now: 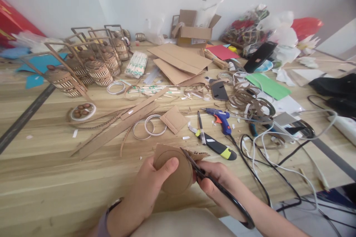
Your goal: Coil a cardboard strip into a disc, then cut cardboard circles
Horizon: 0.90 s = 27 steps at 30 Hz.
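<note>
Item under work: a cardboard piece [182, 176] with a circle marked on it, being held just above the near edge of the wooden table [41, 177], low in the centre of the head view.

The left hand [147, 189] is gripping it from the left, with the thumb pressing on the upper face and the other fingers curling out of sight underneath. The right hand [219, 185] is closing its fingers around the handles of the black scissors [194, 164]. The blades are meeting the piece at its upper right edge, along the marked line.

Just beyond the hands, a yellow-and-black utility knife [219, 148] and a blue glue gun [221, 118] are lying side by side. Two tape rings [151, 126] are overlapping to their left, beside long cardboard strips [119, 127]. White and black cables [278, 155] are trailing across the right. Far left, a group of small cardboard baskets [91, 68] is standing together.
</note>
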Motion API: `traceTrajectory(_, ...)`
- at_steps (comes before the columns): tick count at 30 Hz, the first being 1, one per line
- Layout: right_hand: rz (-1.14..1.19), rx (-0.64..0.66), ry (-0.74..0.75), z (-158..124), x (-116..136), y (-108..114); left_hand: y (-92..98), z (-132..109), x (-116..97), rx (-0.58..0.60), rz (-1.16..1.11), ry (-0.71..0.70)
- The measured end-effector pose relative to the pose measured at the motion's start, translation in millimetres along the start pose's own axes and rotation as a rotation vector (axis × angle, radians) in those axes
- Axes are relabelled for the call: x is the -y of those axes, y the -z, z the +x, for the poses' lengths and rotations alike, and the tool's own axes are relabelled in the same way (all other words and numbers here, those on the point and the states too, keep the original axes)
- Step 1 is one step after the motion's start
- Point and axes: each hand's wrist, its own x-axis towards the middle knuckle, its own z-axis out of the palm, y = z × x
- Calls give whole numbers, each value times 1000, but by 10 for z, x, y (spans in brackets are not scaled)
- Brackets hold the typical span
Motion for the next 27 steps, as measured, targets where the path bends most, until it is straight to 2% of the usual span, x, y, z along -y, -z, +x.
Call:
traceTrajectory(7,-103,-21,-87,-47,-33,-19,18,-4,-39,-52,78,17)
traceTrajectory(12,-111,-22,-108,-90,-34,-43,56,28,-137,56,70,9)
traceTrajectory(14,-96,-10,-116,-97,-31,-54,69,34,-149,40,50,32)
traceTrajectory(17,-100,10,-111,-94,-22,-48,71,31,-130,5,54,13)
traceTrajectory(22,-64,88,-104,-74,18,14,56,17,-66,64,25,-14)
traceTrajectory(27,-79,86,-169,-66,66,7,63,14,-42,2,71,-35)
